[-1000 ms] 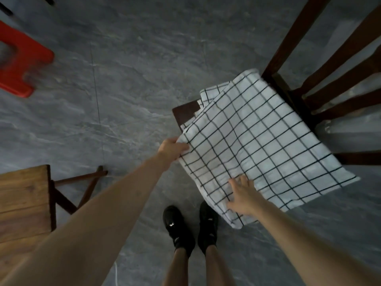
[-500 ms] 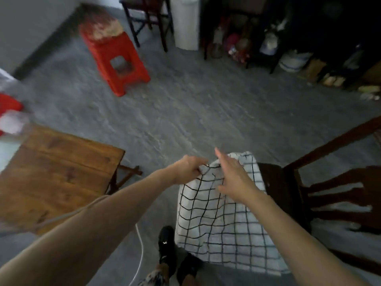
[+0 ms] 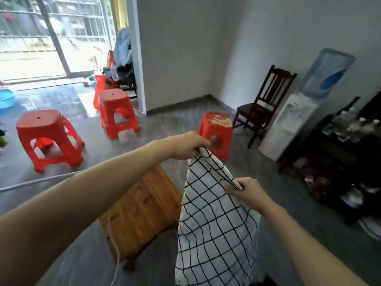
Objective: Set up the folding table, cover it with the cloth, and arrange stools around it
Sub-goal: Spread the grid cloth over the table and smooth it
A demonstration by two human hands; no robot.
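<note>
Dark wooden chair [image 3: 261,106] at two o'clock against the wall, water dispenser [image 3: 288,124] just beside it. Blue basin [image 3: 5,98] at nine o'clock.

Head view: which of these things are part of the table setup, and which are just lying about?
Part of the job:
- checked cloth, held by left hand and right hand
- wooden folding table, still bare
- three red plastic stools

Just lying about:
- dark wooden chair
- water dispenser
- dark sideboard with glassware
- blue basin
</note>
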